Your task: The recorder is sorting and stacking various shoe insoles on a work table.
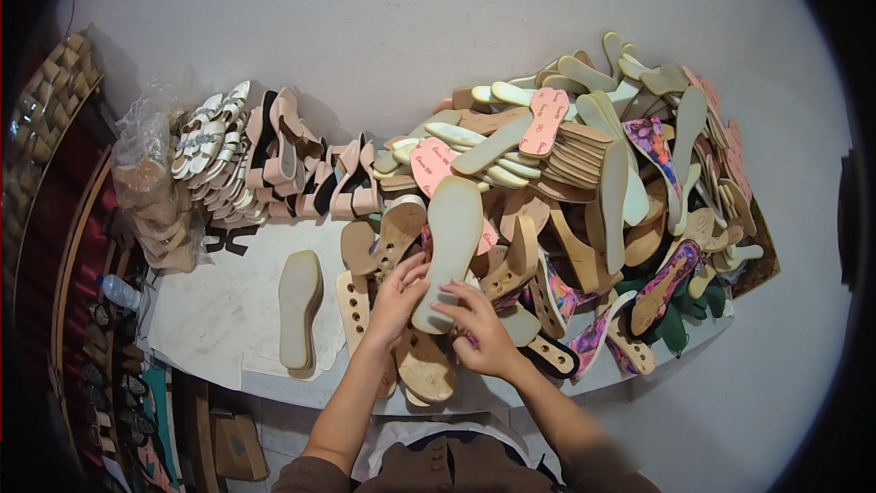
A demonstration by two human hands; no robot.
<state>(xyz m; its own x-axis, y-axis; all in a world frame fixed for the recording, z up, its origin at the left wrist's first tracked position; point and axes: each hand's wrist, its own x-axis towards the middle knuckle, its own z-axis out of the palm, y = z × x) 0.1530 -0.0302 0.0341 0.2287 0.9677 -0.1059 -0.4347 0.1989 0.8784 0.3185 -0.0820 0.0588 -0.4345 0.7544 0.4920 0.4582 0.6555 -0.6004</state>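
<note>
A pale, sole-shaped shoe insole stands upright in front of me above the pile, its wide end pointing away. My left hand is closed on its left edge near the narrow lower end. At the lower right edge, my right hand grips it too, with its fingers bent over the pale face. Beneath my hands lie wooden-coloured shoe soles and a strip with round holes. To the left, a neat stack of pale insoles rests on the white table covering.
A large heap of insoles, tan soles and pink printed sole shapes covers the table's right side. Pink sandals, white sandals and a plastic bag stand back left. Shelves with shoes line the left.
</note>
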